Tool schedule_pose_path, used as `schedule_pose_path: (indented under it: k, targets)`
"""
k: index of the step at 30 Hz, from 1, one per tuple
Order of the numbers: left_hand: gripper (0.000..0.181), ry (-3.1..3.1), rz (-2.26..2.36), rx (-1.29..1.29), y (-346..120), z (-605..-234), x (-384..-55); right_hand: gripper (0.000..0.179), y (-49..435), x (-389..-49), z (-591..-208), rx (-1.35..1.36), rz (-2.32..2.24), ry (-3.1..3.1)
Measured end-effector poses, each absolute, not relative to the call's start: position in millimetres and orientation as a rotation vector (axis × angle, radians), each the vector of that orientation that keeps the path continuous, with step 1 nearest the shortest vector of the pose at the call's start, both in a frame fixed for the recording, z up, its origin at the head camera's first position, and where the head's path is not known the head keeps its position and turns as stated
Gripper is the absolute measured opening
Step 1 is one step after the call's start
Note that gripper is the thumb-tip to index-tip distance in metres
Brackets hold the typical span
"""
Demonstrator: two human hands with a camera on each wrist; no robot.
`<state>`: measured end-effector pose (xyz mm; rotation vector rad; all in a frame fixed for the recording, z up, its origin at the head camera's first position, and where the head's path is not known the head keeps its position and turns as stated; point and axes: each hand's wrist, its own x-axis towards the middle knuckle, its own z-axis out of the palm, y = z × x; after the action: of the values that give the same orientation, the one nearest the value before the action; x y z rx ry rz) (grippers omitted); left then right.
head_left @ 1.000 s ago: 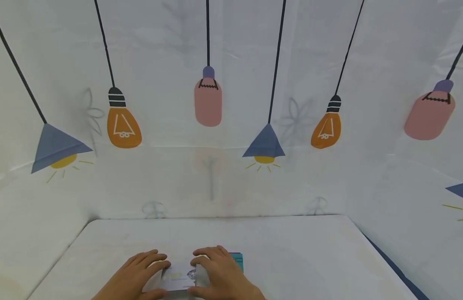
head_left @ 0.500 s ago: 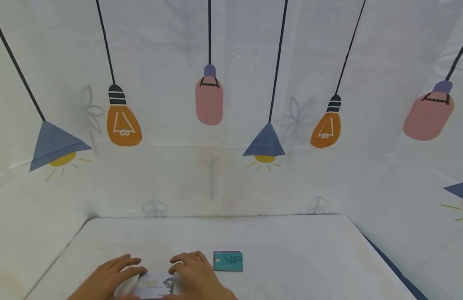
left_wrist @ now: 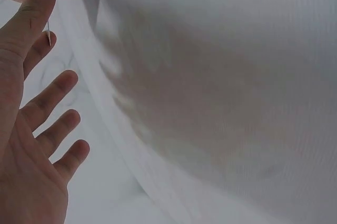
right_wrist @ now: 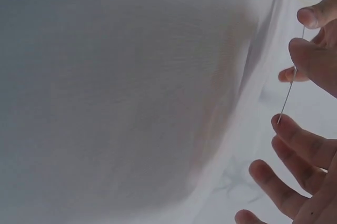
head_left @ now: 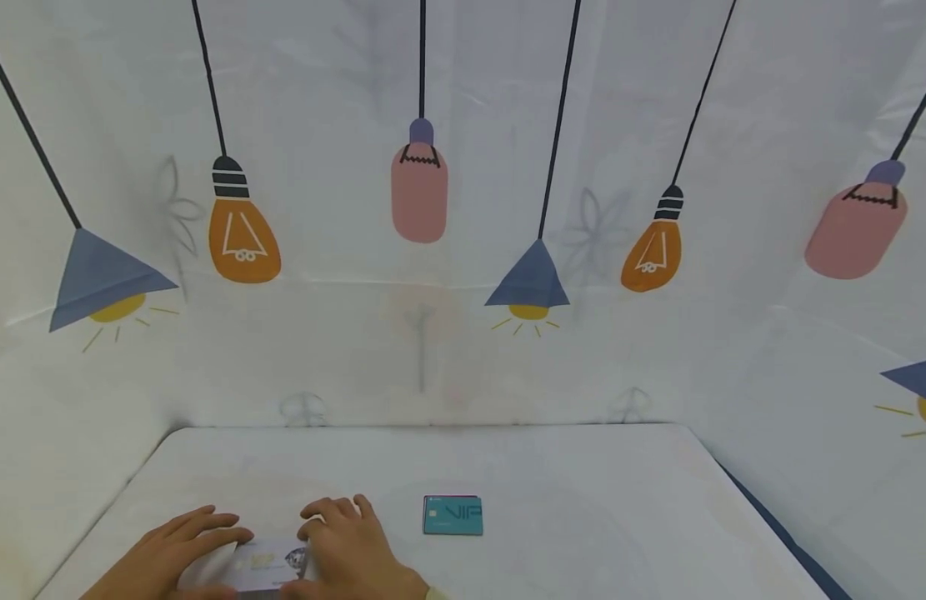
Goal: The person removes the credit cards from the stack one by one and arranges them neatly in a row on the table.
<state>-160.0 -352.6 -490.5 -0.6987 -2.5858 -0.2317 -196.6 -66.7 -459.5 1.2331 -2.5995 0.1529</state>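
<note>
A silvery-white plastic card (head_left: 260, 565) with gold print and a dark picture at its right end is held between both hands at the lower left of the head view. My left hand (head_left: 170, 552) pinches its left side with thumb and index finger, the other fingers loosely spread. On the right side, my right hand (head_left: 353, 546) holds it likewise between thumb and index finger. Both wrist views show the card (right_wrist: 287, 97) edge-on as a thin line, raised off the table. Beyond the right hand lies a teal VIP card (head_left: 453, 517), with a dark reddish edge showing behind it.
The white table (head_left: 583, 508) has a rounded back edge meeting a pale curtain (head_left: 320, 350) printed with hanging lamps and bulbs. At the table's right side runs a dark blue strip (head_left: 781, 529).
Both hands have moved left together with the white card. The teal card, partly hidden behind the right hand before, now shows fully.
</note>
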Motion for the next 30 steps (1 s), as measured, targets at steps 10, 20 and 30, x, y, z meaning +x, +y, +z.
schedule_pose_path:
  k: [10,20,30]
  targets:
    - [0.056,-2.615,-0.179,-0.730,-372.1,-491.3,-170.4,0.045,-96.4,-201.3,-458.9,1.141,0.149,-2.806]
    - [0.051,-2.578,-0.263,-0.788,-378.0,-511.8,-176.4,0.045,-98.0,-201.1,-470.9,1.151,0.059,-2.723]
    - [0.046,-2.658,-0.335,-0.742,-376.2,-512.1,-169.8,0.048,-102.0,-198.4,-473.2,1.085,0.040,-2.810]
